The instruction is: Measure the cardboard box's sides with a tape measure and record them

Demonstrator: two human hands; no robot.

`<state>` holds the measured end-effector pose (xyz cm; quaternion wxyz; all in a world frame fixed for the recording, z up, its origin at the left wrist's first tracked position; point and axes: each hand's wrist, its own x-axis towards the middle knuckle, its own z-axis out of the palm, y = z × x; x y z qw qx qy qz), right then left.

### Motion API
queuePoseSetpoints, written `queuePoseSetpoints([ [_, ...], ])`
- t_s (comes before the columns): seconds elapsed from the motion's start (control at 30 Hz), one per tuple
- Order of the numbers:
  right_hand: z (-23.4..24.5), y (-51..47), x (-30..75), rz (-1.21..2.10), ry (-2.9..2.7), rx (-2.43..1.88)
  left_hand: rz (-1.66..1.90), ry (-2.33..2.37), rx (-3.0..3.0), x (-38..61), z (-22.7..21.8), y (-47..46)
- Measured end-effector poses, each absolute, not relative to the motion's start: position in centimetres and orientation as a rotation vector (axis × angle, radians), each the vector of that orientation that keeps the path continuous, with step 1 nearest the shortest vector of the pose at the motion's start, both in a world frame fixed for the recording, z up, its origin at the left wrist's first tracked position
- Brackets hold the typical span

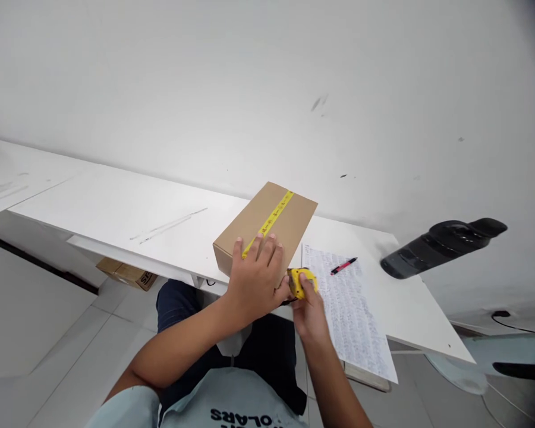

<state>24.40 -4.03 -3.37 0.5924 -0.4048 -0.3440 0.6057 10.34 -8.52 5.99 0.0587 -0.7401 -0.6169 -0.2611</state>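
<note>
A brown cardboard box (256,217) rests on the white desk, with a yellow strip (276,213) bearing dark marks running across its top. My left hand (255,279) lies over the near part of the box top, fingers stretched out and apart, covering the strip's near end. Its thumb reaches toward the yellow tape measure (304,283), beside the box's near right corner. That tape measure is gripped by my right hand (310,309), thumb on its case. Whether the strip joins the tape measure cannot be seen under my left hand.
Handwritten paper sheets (356,321) lie right of the box, overhanging the desk's front edge, with a red and black pen (343,266) on them. A dark bottle (437,248) stands farther right. A white wall backs the desk (116,202); another carton (127,273) sits below.
</note>
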Motion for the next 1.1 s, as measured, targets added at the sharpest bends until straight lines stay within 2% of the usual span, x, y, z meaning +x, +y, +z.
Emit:
queuePoseSetpoints([
  [0.13, 1.2, -1.6, 26.5, 0.928, -0.967, -0.971, -0.755, -1.915, -2.213, 11.0, 6.9, -8.0],
  [0.23, 4.5, -0.7, 26.8, 0.795, -1.197, -0.966, -0.880, -1.839, -2.237, 10.4, 8.8, -8.3],
  [0.4, 7.4, -2.1, 25.2, 1.025, -1.536, -0.805, -1.127, -1.368, -2.305, 6.4, 11.4, -8.9],
  [0.53, 7.9, -3.8, 24.0, 1.308, -1.504, -0.725, -1.082, -0.953, -2.380, 4.2, 11.2, -9.4],
  [0.67, 8.3, -4.5, 23.7, 1.315, -1.513, -0.749, -0.992, -0.866, -2.306, 3.3, 10.4, -10.3],
  [0.77, 8.1, -3.4, 25.0, 1.136, -1.556, -0.791, -1.024, -0.999, -2.279, 0.7, 10.2, -9.6],
  [0.83, 7.6, -1.8, 26.9, 0.961, -1.531, -0.829, -1.166, -1.238, -2.176, -2.6, 9.8, -8.3],
  [1.0, 5.0, 2.1, 32.2, 0.708, -1.374, -0.887, -2.002, -1.839, -1.690, -11.5, 6.7, -4.5],
  [1.1, 3.8, 2.7, 32.8, 0.757, -1.453, -0.915, -2.206, -2.030, -1.600, -13.3, 4.1, -3.5],
])
